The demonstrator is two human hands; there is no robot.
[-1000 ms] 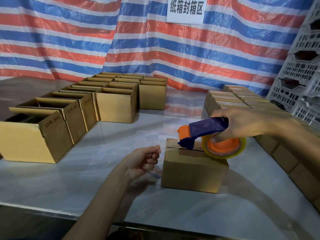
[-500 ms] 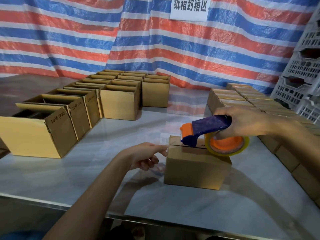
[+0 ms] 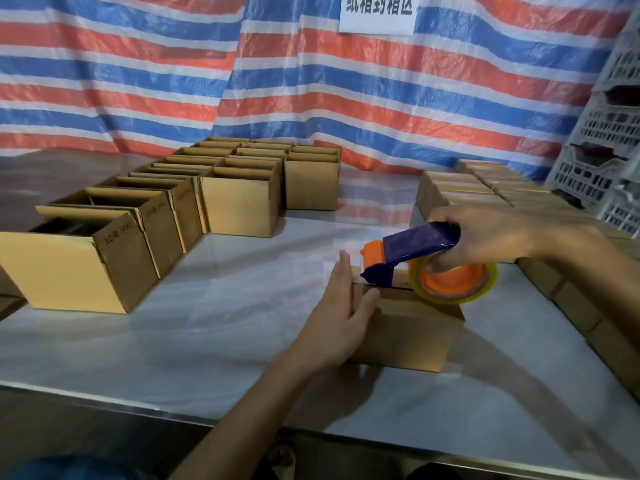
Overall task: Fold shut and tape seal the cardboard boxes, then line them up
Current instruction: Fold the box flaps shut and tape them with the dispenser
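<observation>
Right hand [image 3: 485, 237] is gripping the tape dispenser [image 3: 419, 245] over the folded box [image 3: 408, 337], with the flat left hand [image 3: 341, 317] bracing its side. Closed boxes [image 3: 457, 188] are sitting in rows on the right, and many open boxes [image 3: 239, 206] are waiting.

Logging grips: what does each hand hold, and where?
Right hand grips the tape dispenser by its blue handle. Left hand holds nothing, flat against the box side.

Likely packing station: cardboard box rows [image 3: 239, 199], striped tarp [image 3: 138, 81], stacked crates [image 3: 602, 161].
</observation>
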